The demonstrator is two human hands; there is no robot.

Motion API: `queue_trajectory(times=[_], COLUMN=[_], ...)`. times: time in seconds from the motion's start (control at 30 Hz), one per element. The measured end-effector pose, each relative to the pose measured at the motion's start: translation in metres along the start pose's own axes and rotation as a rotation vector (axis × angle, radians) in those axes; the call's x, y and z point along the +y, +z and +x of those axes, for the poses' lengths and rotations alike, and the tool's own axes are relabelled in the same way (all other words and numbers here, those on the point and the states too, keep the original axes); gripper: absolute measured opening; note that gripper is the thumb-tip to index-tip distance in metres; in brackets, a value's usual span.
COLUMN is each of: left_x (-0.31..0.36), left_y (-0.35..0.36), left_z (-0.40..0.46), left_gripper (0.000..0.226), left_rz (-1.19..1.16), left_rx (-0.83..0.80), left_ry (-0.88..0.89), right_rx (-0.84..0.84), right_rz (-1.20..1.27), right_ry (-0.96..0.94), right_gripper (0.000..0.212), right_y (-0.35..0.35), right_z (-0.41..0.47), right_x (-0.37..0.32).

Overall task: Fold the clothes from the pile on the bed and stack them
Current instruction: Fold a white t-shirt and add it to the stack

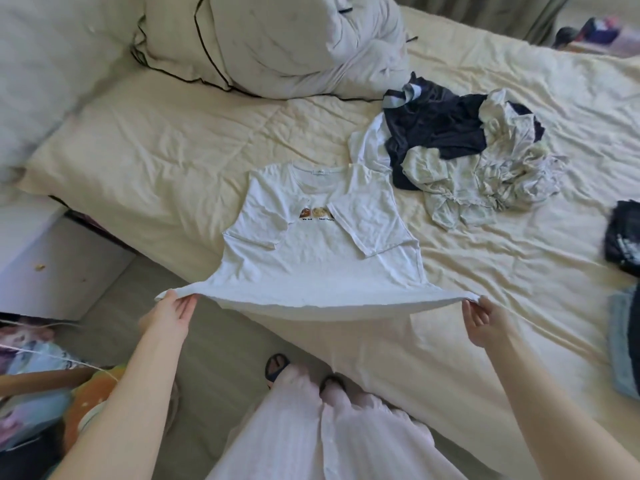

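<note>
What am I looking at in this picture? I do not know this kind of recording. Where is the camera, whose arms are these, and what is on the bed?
There is no machine here. A person wears one camera on the head, and it looks down at their own arms. The left hand and the right hand each pinch a bottom corner of a white T-shirt. The shirt lies on the cream bed, sleeves folded inward, hem lifted and stretched. Beyond it, to the right, is a pile of unfolded clothes, dark and pale. At the right edge lie a dark garment and something light blue, perhaps already folded. A rumpled duvet sits at the head of the bed.
</note>
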State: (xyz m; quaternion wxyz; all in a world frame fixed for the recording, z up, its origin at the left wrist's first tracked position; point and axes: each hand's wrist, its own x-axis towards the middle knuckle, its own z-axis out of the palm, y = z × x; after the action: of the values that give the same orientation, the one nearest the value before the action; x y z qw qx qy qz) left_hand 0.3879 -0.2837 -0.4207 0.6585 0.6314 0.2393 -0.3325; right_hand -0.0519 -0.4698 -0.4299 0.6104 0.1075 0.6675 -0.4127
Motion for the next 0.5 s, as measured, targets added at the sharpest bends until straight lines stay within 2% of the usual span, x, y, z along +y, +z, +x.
queue_trajectory(times=[0.13, 0.2, 0.33, 0.5], left_x=[0.025, 0.035, 0.051, 0.062], left_y=[0.032, 0.048, 0.086, 0.137], left_z=[0.006, 0.013, 0.032, 0.072], left_gripper=[0.015, 0.013, 0.013, 0.013], left_rz=[-0.047, -0.074, -0.088, -0.092], left_rx=[-0.035, -0.039, -0.051, -0.045], left_ry=[0.025, 0.026, 0.030, 0.030], right_rx=[-0.021, -0.032, -0.030, -0.010], right_rz=[0.057, 0.061, 0.070, 0.068], right_ry=[0.006, -0.045, -0.148, -0.207], right_gripper=[0.014, 0.002, 0.033, 0.030], right_y=[0.032, 0.051, 0.095, 0.162], right_z=[-0.005, -0.006, 0.003, 0.025], right_x=[-0.020, -0.027, -0.036, -0.049])
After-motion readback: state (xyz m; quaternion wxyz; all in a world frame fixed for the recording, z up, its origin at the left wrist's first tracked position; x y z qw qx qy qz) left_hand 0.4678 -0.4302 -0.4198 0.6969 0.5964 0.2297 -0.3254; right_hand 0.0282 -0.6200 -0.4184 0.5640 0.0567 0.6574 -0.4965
